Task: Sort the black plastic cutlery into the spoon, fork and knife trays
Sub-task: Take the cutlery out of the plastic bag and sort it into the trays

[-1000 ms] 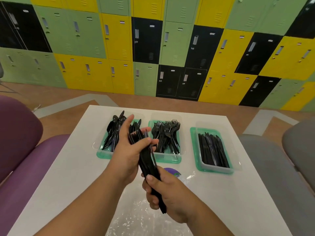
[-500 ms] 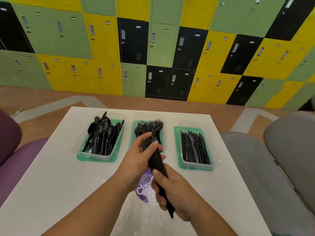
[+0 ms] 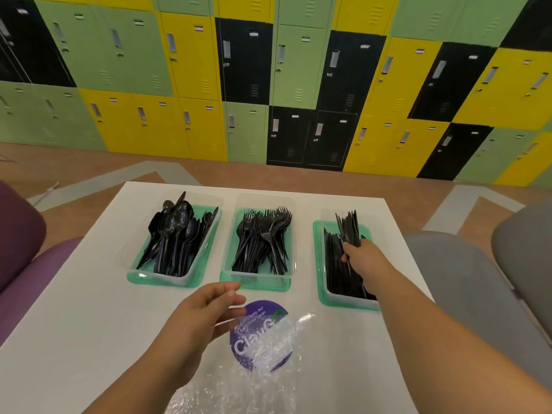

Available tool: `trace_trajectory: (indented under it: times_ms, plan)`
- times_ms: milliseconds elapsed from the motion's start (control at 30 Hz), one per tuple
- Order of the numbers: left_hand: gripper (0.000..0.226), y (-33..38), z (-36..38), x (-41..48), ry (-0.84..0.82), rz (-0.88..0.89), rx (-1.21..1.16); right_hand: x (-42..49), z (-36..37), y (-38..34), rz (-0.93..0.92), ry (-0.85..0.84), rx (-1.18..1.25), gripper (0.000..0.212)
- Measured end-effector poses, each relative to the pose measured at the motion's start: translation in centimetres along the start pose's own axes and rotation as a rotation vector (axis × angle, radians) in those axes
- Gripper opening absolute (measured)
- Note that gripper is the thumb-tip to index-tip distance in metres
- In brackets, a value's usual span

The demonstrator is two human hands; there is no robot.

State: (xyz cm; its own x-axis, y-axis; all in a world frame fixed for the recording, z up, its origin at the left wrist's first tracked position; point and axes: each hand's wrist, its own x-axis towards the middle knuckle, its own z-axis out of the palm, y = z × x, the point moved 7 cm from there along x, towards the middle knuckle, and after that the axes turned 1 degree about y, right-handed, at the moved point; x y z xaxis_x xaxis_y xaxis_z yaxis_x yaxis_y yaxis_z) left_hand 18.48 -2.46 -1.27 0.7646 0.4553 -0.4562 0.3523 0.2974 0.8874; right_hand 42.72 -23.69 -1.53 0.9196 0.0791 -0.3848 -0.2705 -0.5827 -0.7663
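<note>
Three clear trays on green lids stand in a row on the white table (image 3: 89, 294). The left tray (image 3: 134, 264) holds black spoons (image 3: 176, 234), the middle tray (image 3: 228, 270) black forks (image 3: 263, 240), the right tray (image 3: 321, 294) black knives (image 3: 336, 270). My right hand (image 3: 363, 258) is over the right tray, closed around a bundle of black knives (image 3: 348, 227) whose blades point away from me. My left hand (image 3: 206, 309) hovers above the table in front of the fork tray, fingers apart, holding nothing.
A purple round sticker (image 3: 254, 321) lies on the table near me, partly under clear crumpled plastic wrap (image 3: 239, 383). A purple seat (image 3: 18, 264) is at the left, a grey seat (image 3: 478, 279) at the right. Coloured lockers (image 3: 268, 70) line the far wall.
Both hands held the black bundle together in front of the trays. My right hand has carried it right, over the knife tray; my left hand has let go and opened.
</note>
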Motion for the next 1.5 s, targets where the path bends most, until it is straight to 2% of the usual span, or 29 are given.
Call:
trace_trajectory:
  times_ms: [100, 200, 333, 533, 700, 867, 967, 1067, 1100, 1167, 1267, 1367, 1500]
  plan:
    - [0.017, -0.5, -0.3, 0.5, 0.012, 0.004, 0.006, 1.9, 1.2, 1.4, 0.041, -0.008, -0.061, 0.043]
    - [0.016, -0.9, -0.3, 0.8, 0.019, -0.001, 0.032, 2.8, 1.8, 2.7, 0.040, 0.031, -0.203, 0.053]
    - [0.015, -1.2, 0.0, 1.2, 0.026, -0.007, 0.046, 2.8, 1.8, 3.0, 0.003, 0.101, -0.257, 0.060]
    - [0.019, -1.3, 1.2, 1.3, 0.024, -0.004, 0.030, 2.8, 0.6, 3.4, -0.023, 0.187, -0.275, 0.045]
    - [0.020, -1.4, 1.1, 1.2, 0.028, -0.001, 0.045, 3.1, -0.1, 3.9, 0.008, 0.179, -0.421, 0.069]
    - [0.019, -1.7, 0.7, 1.0, 0.036, -0.006, 0.066, 2.3, -0.4, 3.6, -0.047, 0.206, -0.634, 0.074]
    - [0.018, -1.7, 0.6, 0.9, 0.039, -0.005, 0.079, 1.9, 0.4, 3.2, -0.151, 0.145, -0.742, 0.070]
    - [0.018, -1.4, 0.5, 0.8, 0.048, 0.007, 0.089, 1.8, 1.5, 4.0, -0.135, -0.023, -0.824, 0.073]
    - [0.018, -1.3, 0.5, 0.7, 0.047, 0.012, 0.089, 1.6, 1.5, 4.0, -0.130, -0.036, -0.808, 0.073]
    - [0.018, -1.1, 0.5, 0.5, 0.042, 0.020, 0.084, 1.1, 0.9, 3.3, -0.183, 0.051, -0.694, 0.067]
    - [0.017, -0.6, 0.2, -0.2, 0.053, 0.045, 0.091, -0.8, -0.2, 1.5, -0.331, 0.222, -0.434, 0.047]
    - [0.015, -0.2, -1.2, -0.7, 0.113, 0.105, 0.142, -3.9, -0.1, 1.0, -0.411, 0.248, -0.255, 0.029]
    - [0.014, 0.6, -4.6, -2.2, 0.319, 0.268, 0.459, -8.4, 1.2, 2.4, -0.427, 0.201, -0.127, 0.015]
